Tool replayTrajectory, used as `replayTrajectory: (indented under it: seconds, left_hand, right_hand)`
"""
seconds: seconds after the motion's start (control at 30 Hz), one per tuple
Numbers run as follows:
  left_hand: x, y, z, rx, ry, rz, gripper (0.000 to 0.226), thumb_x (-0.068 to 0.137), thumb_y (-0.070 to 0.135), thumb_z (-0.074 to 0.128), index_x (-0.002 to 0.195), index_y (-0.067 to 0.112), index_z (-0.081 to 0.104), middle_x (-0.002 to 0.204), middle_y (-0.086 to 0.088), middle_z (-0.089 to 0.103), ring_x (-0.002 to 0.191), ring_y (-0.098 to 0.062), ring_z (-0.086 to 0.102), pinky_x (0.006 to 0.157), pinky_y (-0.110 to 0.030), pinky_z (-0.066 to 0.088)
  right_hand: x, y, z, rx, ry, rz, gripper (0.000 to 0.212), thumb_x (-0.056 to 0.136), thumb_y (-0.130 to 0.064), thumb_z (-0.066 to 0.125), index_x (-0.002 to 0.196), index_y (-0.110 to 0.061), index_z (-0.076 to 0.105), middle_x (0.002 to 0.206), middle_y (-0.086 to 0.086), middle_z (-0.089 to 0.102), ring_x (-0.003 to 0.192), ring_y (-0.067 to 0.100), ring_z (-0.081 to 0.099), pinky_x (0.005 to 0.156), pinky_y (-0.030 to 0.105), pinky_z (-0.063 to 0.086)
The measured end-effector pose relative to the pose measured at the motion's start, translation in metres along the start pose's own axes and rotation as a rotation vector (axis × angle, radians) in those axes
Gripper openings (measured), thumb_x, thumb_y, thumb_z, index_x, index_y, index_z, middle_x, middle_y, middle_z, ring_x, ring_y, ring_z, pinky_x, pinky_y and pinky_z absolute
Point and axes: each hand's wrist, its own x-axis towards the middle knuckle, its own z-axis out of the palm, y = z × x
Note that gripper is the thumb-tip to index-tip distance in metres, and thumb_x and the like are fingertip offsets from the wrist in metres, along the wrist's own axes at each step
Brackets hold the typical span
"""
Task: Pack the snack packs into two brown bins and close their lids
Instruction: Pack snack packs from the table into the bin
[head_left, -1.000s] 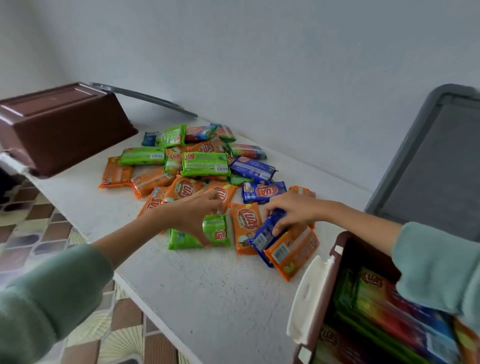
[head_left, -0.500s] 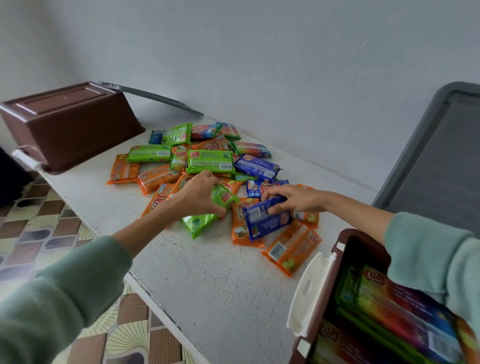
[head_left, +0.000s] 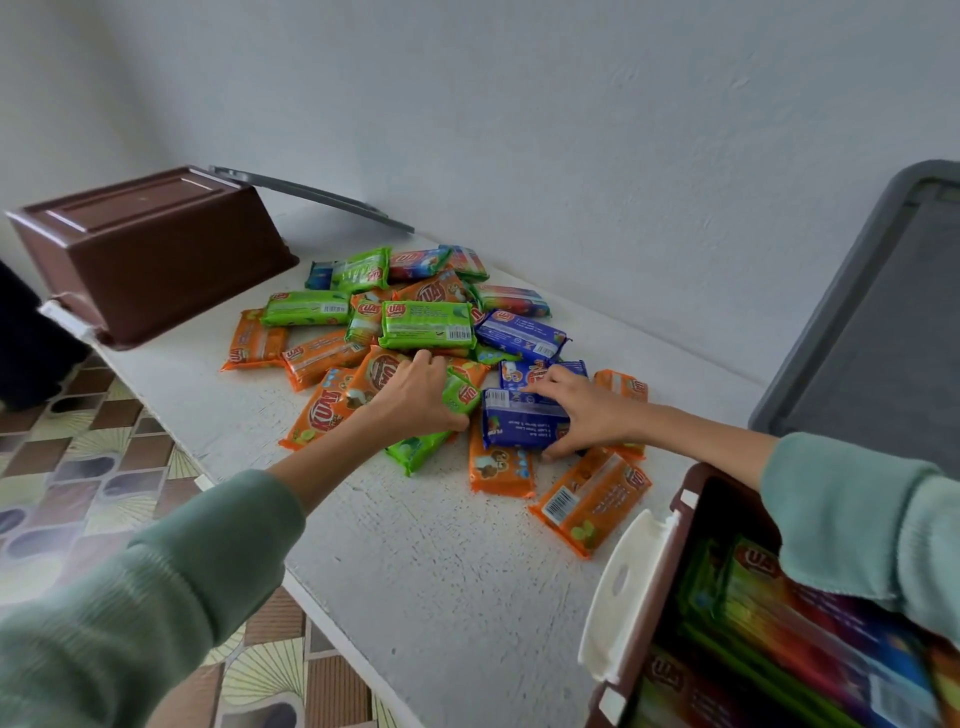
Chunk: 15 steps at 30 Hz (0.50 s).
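Snack packs (head_left: 426, 325) in glossy orange, green and blue foil, heaped mid-way along the white painted bench (head_left: 415, 571), with more stacked inside the open brown plastic bin (head_left: 685, 499) at the near right corner. Left hand (head_left: 415, 400) curled round a green foil pack (head_left: 415, 452) at the heap's near edge; right hand (head_left: 582, 415) gripping a blue foil pack (head_left: 519, 426) across its width. Best to lift both clear of the neighbours before swinging right, then lay them flat alongside those already in, saving room. Second brown plastic bin (head_left: 150, 249) upside down at far left, yet to be righted.
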Motion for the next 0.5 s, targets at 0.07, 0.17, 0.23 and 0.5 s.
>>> replayTrajectory:
  seconds: [0.07, 0.17, 0.23, 0.5]
  left_hand:
    - [-0.004, -0.002, 0.001, 0.032, -0.041, 0.022, 0.069, 0.071, 0.041, 0.073, 0.122, 0.006, 0.042, 0.119, -0.008, 0.042, 0.101, -0.019, 0.041, 0.087, -0.028, 0.043]
    - [-0.004, -0.005, -0.002, 0.053, -0.042, 0.038, 0.069, 0.069, 0.038, 0.076, 0.123, 0.006, 0.046, 0.113, -0.006, 0.046, 0.095, -0.016, 0.042, 0.081, -0.024, 0.042]
    - [-0.001, -0.004, -0.006, 0.042, -0.047, 0.024, 0.063, 0.066, 0.038, 0.078, 0.114, 0.005, 0.053, 0.104, -0.005, 0.048, 0.089, -0.016, 0.044, 0.076, -0.027, 0.044]
    - [0.007, 0.031, -0.053, -0.053, 0.017, 0.142, 0.043, 0.063, 0.030, 0.081, 0.087, 0.015, 0.049, 0.085, -0.005, 0.051, 0.073, -0.017, 0.044, 0.062, -0.026, 0.038]
  right_hand:
    - [0.002, 0.000, -0.002, -0.126, 0.052, -0.024, 0.085, 0.070, -0.049, 0.073, 0.139, -0.016, 0.035, 0.132, 0.006, 0.038, 0.120, 0.018, 0.034, 0.098, 0.030, 0.036]
    - [0.001, -0.001, -0.006, -0.142, 0.072, -0.025, 0.081, 0.069, -0.046, 0.075, 0.135, -0.014, 0.041, 0.127, 0.006, 0.044, 0.114, 0.018, 0.042, 0.087, 0.026, 0.038]
    - [-0.001, -0.002, -0.010, -0.147, 0.088, -0.011, 0.079, 0.069, -0.042, 0.076, 0.134, -0.013, 0.043, 0.125, 0.006, 0.048, 0.112, 0.018, 0.046, 0.084, 0.026, 0.040]
    - [-0.041, -0.013, -0.054, -0.122, 0.305, 0.120, 0.072, 0.064, -0.044, 0.079, 0.124, -0.017, 0.051, 0.112, 0.003, 0.055, 0.101, 0.017, 0.053, 0.069, 0.026, 0.038]
